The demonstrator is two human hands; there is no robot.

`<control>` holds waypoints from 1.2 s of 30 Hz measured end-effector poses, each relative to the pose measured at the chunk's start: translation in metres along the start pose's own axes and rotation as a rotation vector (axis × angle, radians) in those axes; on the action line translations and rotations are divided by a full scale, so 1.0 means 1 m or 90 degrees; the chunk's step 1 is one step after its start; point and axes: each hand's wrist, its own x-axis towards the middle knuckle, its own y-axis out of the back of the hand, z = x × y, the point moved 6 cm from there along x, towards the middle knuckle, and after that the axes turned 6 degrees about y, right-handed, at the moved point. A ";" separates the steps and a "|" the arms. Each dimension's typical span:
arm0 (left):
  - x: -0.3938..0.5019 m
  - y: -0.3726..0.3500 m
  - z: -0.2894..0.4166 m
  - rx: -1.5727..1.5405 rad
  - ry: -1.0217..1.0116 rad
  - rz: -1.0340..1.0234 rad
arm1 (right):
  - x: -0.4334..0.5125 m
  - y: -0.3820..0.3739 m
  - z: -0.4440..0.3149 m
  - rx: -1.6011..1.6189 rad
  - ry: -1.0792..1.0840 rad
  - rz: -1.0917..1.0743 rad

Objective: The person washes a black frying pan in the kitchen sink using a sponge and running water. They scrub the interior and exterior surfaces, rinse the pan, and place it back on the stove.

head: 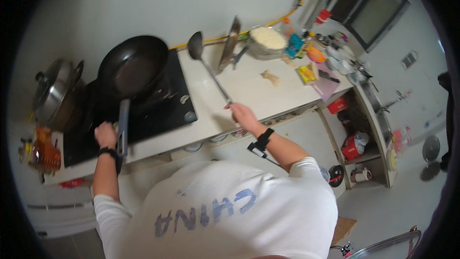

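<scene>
My right hand (244,116) is closed around the handle of a metal ladle (196,46), whose dark bowl is held up over the white counter. Beside the handle of a black wok (133,66), my left hand (105,133) is at the front of the black cooktop (158,118); what its fingers do is hard to make out. The wok sits on the cooktop with its grey-blue handle pointing towards me, and no food shows in it. A lidded steel pot (59,95) stands on the left.
A bottle of amber liquid (46,154) stands at far left. On the counter (244,90) are an upright lid or pan (230,45), a bowl of pale food (267,41), a knife (329,76) on a pink cutting board (325,88), packets and dishes. Open cabinet shelves lie lower right.
</scene>
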 end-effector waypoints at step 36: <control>-0.004 0.011 0.010 0.027 -0.022 0.007 | -0.021 -0.010 -0.025 0.027 -0.001 0.059</control>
